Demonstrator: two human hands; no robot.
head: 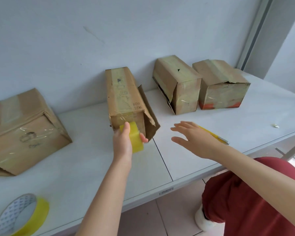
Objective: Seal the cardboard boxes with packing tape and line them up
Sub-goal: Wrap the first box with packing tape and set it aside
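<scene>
Several brown cardboard boxes stand on the white table [92, 167]. The middle box [123, 96] is long, taped along its top, with a side flap hanging open on its right. My left hand [124, 142] grips a yellow tape roll [134, 138] held against that box's near end. Right of it, my right hand [192, 137] hovers above the table with its fingers spread and holds nothing. Behind it lies a yellow utility knife [216, 135]. Two taped boxes [177, 86] [221, 84] stand side by side at the back right. A wider box [24, 132] sits at the left.
A second roll of yellow tape [22, 215] lies at the table's near left corner. A white wall rises right behind the boxes. The table's front edge runs diagonally, with tiled floor and my red-clad leg [245, 201] below it. A small scrap [276, 126] lies far right.
</scene>
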